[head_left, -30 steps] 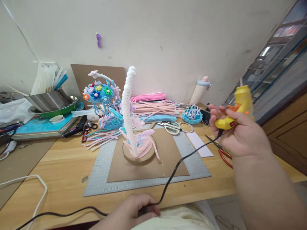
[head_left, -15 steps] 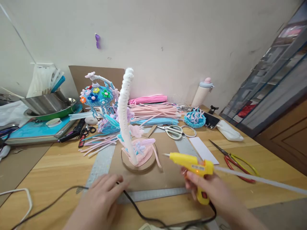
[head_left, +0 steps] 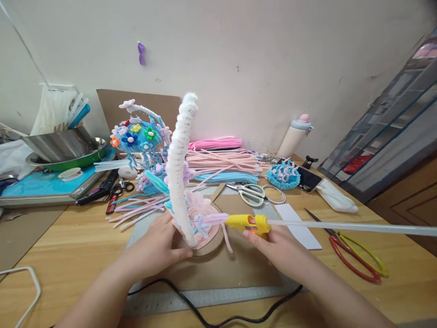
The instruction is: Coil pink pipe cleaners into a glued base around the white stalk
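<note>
My left hand [head_left: 160,246] grips the left side of a round cardboard base [head_left: 205,250]; its thumb lies at the near edge and its fingertips are hidden behind. A pink fuzzy spiral [head_left: 211,233] covers the base, and a tall, curved white chenille stem [head_left: 177,168] rises from it. Small lilac and blue flowers [head_left: 198,224] sit beside the stem. My right hand [head_left: 276,246] is closed around a yellow hot glue gun [head_left: 244,222] with a long glue stick [head_left: 341,225] out of its back. The gun's nozzle is hidden behind a lilac fuzzy piece [head_left: 216,219].
Pipe cleaner bundles [head_left: 221,161] lie along the wall. Behind the base are white-handled scissors [head_left: 251,193]; red-and-yellow-handled scissors [head_left: 355,255] lie right. A black cord [head_left: 184,298] crosses the front. A blue flowered jellyfish-like craft [head_left: 136,136] stands back left, a bottle [head_left: 295,136] back right.
My left hand has moved up from the cord onto the cardboard base. My right hand has brought the glue gun left, to the flowers on the base.
</note>
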Demonstrator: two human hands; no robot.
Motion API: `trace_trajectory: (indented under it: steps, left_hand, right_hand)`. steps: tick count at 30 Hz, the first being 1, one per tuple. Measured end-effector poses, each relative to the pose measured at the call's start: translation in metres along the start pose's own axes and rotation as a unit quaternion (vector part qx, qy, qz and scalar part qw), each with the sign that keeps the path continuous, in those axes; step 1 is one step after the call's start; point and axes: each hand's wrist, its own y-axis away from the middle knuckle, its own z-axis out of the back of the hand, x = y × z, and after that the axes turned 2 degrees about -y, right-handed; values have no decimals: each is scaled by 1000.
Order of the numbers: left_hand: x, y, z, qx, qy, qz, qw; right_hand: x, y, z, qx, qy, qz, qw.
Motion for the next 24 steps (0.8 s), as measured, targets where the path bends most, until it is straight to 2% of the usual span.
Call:
trace_trajectory:
  steps: [4,7,9,13,15,17,19,21,22,24]
  left_hand:
    - [8,-1,-13,-51,15,33,998]
    - [15,3,-10,-116,46,55,991]
    - [19,4,-6,-140,96,41,985]
    - [26,-3,-3,-111,130,-6,985]
    - [29,-8,-7,-74,110,-23,991]
    - [31,-12,-12,-46,87,-25,995]
    - [30,-12,-15,-40,58,-14,997]
    - [26,-10,-17,-42,41,-9,998]
    - [23,-8,-18,-42,41,-8,998]
    - [18,-2,-19,-45,45,2,998]
  right_hand:
    - [0,-2,-1,-23,29,10,999]
    - [-9,-2,-4,-28,11,-17,999]
    - [-17,-2,-6,-21,-21,-34,999]
    - [-26,1,-12,-25,-112,-57,992]
    - [-26,4,-16,-44,-217,-59,973]
    - [-22,8,-22,-57,-379,-76,921]
    - [-18,11,-29,-43,-535,-129,834]
    - [-14,11,-34,-9,-626,-195,755]
    - [-12,9,-37,7,-649,-216,729]
    - [-10,2,-39,23,-671,-223,707]
